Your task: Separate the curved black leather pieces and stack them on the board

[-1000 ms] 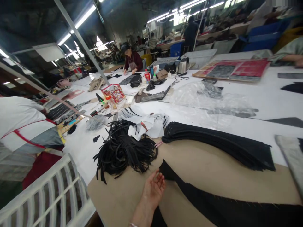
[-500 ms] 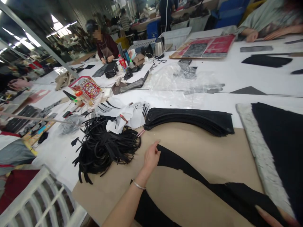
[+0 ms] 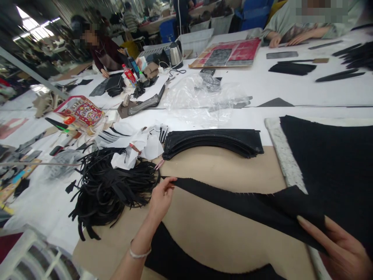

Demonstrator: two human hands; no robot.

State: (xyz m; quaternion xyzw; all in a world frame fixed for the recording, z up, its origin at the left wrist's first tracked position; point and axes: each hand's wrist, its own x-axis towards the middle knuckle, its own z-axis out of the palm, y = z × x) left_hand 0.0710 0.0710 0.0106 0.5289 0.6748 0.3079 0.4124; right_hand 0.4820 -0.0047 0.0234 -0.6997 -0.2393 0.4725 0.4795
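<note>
My left hand pinches the left tip of a long curved piece of black fabric that lies across a brown paper sheet. My right hand at the lower right grips the other end of the same piece, thumb on top. Behind it lies a stack of curved black cut pieces. Left of my left hand sits a tangled heap of black strips.
A large black fabric on a white fleecy backing lies at the right. White paper scraps, clear plastic, a red patterned box, a kettle and bottles lie farther back. Other people work at the far side. A white rail stands lower left.
The view has swung down and right. My left hand has closed on the tip of the black piece and drawn it left and up; my right hand has come in holding the other end.
</note>
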